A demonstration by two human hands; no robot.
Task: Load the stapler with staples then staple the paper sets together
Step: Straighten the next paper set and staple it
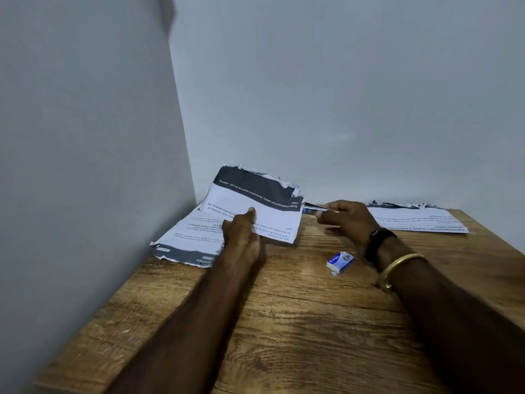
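My left hand (241,233) pinches a torn paper set (255,200) with a black band, lifted off the wooden table, thumb on top. My right hand (345,217) grips a small stapler (312,208), whose blue and silver nose points at the right edge of the lifted paper. More torn printed sheets (184,243) lie on the table under my left hand. Another paper set (414,218) lies flat at the back right. A small blue and white staple box (340,262) sits on the table near my right wrist.
The wooden table (284,322) stands in a corner, with a grey wall (85,166) close on the left and another behind. My right wrist wears a black band and a gold bangle.
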